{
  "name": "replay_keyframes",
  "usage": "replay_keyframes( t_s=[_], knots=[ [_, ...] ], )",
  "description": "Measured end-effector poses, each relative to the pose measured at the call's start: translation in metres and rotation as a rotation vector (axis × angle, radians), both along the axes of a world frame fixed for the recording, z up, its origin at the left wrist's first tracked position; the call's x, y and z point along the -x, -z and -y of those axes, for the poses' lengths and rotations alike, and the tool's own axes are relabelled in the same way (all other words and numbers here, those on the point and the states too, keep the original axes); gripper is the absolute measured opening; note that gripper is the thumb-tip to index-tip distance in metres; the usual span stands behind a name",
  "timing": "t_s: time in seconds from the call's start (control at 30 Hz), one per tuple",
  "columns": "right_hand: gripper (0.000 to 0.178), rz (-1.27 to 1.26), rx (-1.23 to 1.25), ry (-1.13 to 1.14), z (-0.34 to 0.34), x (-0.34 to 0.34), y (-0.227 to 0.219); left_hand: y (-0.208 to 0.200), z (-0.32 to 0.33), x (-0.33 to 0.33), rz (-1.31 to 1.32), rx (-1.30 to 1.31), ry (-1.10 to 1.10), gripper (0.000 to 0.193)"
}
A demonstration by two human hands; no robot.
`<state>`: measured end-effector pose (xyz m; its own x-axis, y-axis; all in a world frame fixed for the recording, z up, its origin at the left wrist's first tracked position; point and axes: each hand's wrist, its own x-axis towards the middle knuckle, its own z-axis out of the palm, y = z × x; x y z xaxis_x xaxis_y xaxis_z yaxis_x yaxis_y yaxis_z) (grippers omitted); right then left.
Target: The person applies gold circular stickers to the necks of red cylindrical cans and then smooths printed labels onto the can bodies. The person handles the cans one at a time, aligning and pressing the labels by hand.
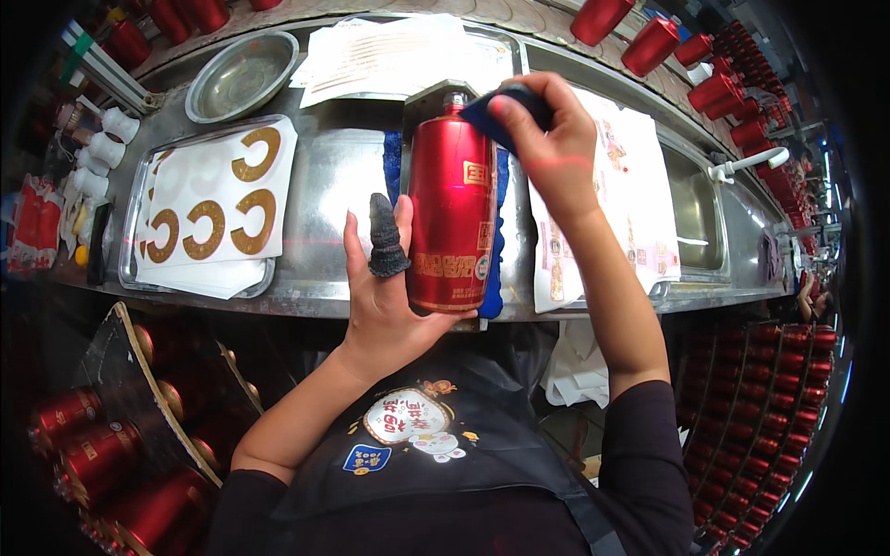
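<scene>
A glossy red bottle [451, 199] with gold decals lies on the workbench before me, its neck pointing away. My left hand [385, 306] cradles its lower left side, with the thumb along the base and the other fingers spread. One of those fingers wears a black ribbed finger cover [386, 236]. At the upper right, my right hand [561, 139] pinches a flat dark blue scraper [510, 116] by its edge. The scraper is beside the bottle's neck and shoulder; I cannot tell whether it touches. Blue padding [492, 301] shows beneath the bottle.
Left of the bottle, a metal tray [130, 259] holds sheets of gold C-shaped decals [204, 230], with a steel bowl [243, 79] behind. Stacked papers [380, 56] lie at the back, and decal sheets [607, 213] at right beside a sink [695, 213]. Red bottles [756, 417] crowd both sides.
</scene>
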<state>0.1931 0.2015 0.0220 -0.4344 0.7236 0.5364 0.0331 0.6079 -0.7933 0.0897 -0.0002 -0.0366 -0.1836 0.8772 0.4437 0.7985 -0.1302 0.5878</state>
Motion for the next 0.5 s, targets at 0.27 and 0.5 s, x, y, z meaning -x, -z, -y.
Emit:
replay_keyframes(
  t_s=[0.27, 0.5],
  knots=[
    [0.027, 0.038, -0.286, -0.257, 0.054, -0.027, 0.0, 0.008, 0.007, 0.015, 0.422, 0.331, 0.039, 0.118],
    [0.036, 0.083, -0.5, -0.159, 0.05, -0.034, 0.006, 0.009, 0.001, 0.023, 0.26, 0.171, 0.14, 0.115]
  ],
)
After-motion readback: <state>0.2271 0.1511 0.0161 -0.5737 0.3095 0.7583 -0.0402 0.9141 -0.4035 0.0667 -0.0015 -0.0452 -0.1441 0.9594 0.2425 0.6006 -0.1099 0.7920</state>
